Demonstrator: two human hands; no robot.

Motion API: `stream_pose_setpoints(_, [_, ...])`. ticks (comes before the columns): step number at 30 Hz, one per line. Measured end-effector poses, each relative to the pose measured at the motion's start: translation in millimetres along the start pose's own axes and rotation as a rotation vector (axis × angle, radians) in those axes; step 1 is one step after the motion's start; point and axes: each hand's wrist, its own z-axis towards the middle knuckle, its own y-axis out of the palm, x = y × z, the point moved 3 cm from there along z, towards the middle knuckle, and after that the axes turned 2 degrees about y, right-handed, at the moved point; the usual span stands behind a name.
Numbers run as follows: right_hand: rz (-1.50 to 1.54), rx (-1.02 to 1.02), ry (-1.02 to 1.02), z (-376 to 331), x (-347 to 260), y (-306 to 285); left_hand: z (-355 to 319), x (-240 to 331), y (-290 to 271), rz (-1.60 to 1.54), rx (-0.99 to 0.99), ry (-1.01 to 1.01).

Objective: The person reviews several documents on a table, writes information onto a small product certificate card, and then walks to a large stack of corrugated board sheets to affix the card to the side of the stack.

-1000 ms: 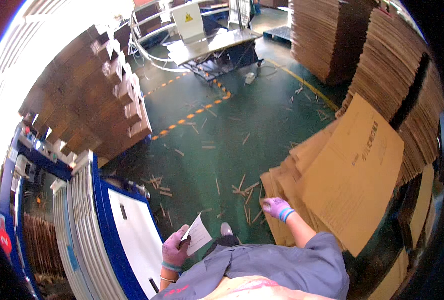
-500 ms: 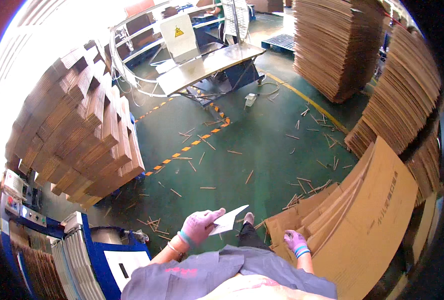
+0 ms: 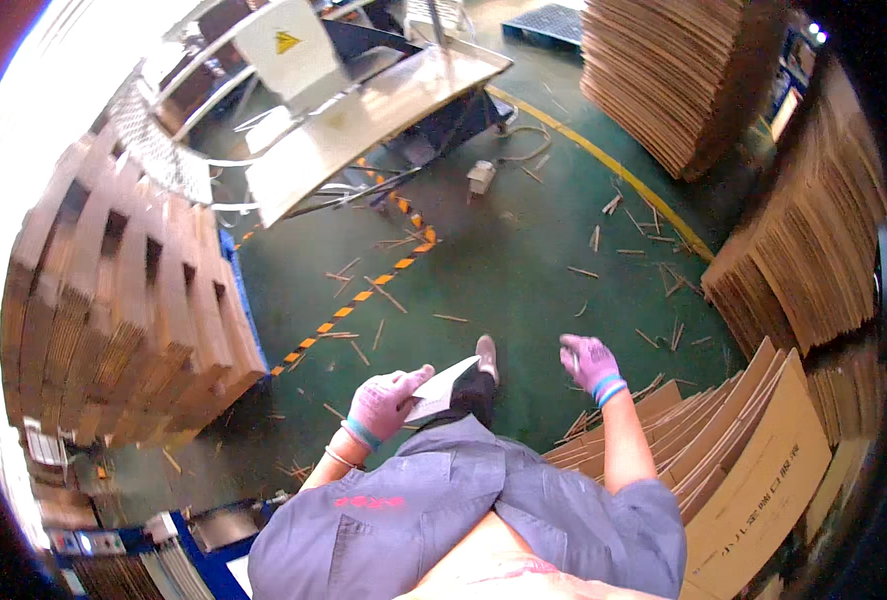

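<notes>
My left hand, in a pink-purple glove with a teal cuff, is closed on a sheet of white paper. The sheet sticks out to the right from between thumb and fingers. My right hand, gloved the same way, hangs over the green floor with its fingers loosely bent and apart, and nothing shows in it. Nearest to that hand, below and to its right, flat cardboard sheets lean in a fanned pile. One shoe shows between my hands.
Stacked flattened cartons stand on the left, with tall cardboard stacks on the right. A metal-topped table is ahead. Cardboard strips litter the floor. Blue machinery sits at lower left.
My right hand has lifted away from the leaning cardboard and moved up over the floor. My left hand still holds the paper. The view has shifted, bringing the table nearer.
</notes>
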Motion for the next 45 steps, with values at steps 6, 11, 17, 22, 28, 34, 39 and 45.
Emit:
stream_pose_setpoints(6, [-0.013,-0.302,0.585,94,124,-4,184,-71,5,0.154,-0.036,0.005])
stream_pose_setpoints(11, [0.456,-0.215,0.924,74,240,21,370,-79,-11,0.152,-0.092,0.129])
stream_pose_setpoints(17, [0.743,-0.143,1.297,83,329,81,567,-97,5,0.243,-0.229,0.3])
stream_pose_setpoints(22, [0.184,-0.491,1.012,149,459,104,735,-113,55,0.342,-0.262,0.353])
stream_pose_setpoints(28, [1.092,0.259,1.326,481,552,-100,909,-105,28,0.261,-0.28,0.314])
stream_pose_setpoints(34, [0.924,0.233,0.904,782,610,-231,1047,-182,51,0.299,-0.208,0.096])
stream_pose_setpoints(39, [0.832,-0.056,1.002,905,651,-231,1183,-240,75,0.369,-0.255,0.104])
stream_pose_setpoints(45, [0.959,-0.085,1.122,1011,710,-254,1365,-274,11,0.226,-0.095,0.091])
